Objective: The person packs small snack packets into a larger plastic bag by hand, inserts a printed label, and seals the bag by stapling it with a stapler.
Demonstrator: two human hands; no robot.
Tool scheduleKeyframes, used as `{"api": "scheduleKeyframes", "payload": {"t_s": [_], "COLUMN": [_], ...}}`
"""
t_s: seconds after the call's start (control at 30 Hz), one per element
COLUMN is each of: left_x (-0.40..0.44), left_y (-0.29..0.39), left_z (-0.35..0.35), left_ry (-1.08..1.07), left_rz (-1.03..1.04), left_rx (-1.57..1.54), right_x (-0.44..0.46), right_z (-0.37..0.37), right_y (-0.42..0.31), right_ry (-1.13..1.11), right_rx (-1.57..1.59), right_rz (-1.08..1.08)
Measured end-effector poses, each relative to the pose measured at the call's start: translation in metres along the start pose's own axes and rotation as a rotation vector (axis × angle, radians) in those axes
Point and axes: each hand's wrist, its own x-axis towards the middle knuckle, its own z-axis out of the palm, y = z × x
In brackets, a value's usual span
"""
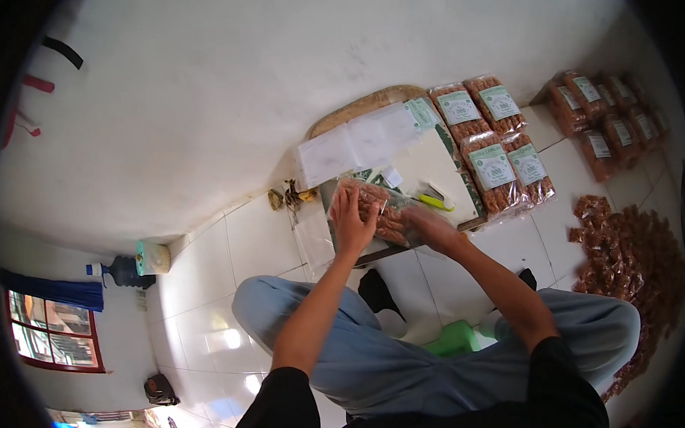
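Note:
A clear plastic bag of reddish-brown snack packets (388,229) lies at the near edge of a low work board (448,169). My left hand (353,223) is over its left part, fingers spread across the top and gripping it. At the bag's right end is my right hand (433,229), smeared by motion, with its fingers hard to make out. A yellow-green cutter (436,202) lies just beyond the right hand. Flat clear plastic bags (359,144) are spread on the board's far left, beside green-and-white printed labels (423,114).
Several filled, labelled packs (494,167) stand at the board's right. More packs (598,146) are stacked by the wall, with a heap of small loose packets (623,257) nearer. A green plastic object (454,338) sits between my legs. A water jug (126,272) is far left.

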Motion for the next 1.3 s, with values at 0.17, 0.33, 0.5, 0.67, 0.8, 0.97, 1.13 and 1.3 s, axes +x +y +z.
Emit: {"api": "scheduleKeyframes", "payload": {"t_s": [0.17,0.33,0.5,0.67,0.8,0.97,1.13,1.3], "left_x": [0.001,0.003,0.0,0.0,-0.002,0.001,0.001,0.003], "left_y": [0.007,0.01,0.014,0.015,0.018,0.018,0.019,0.019], "left_z": [0.007,0.007,0.008,0.009,0.012,0.011,0.008,0.005], "left_ry": [-0.013,-0.037,-0.027,-0.027,0.004,0.026,-0.003,-0.058], "left_rz": [-0.11,-0.121,-0.105,-0.12,-0.094,-0.087,-0.105,-0.138], "left_rx": [-0.026,-0.016,0.029,0.042,0.073,0.07,0.064,0.075], "right_x": [0.009,0.017,0.017,0.015,0.013,0.004,-0.033,-0.078], "right_z": [0.008,0.015,0.016,0.03,0.028,0.012,-0.009,-0.044], "right_y": [-0.017,-0.007,0.008,0.034,0.024,0.009,0.005,-0.016], "right_ry": [0.061,0.111,-0.007,-0.043,0.04,0.031,0.006,-0.239], "right_rx": [0.727,0.237,0.116,0.265,-0.276,-0.244,-0.359,-0.627], "right_rz": [0.409,-0.114,0.054,0.116,-0.106,-0.182,-0.271,-0.184]}}
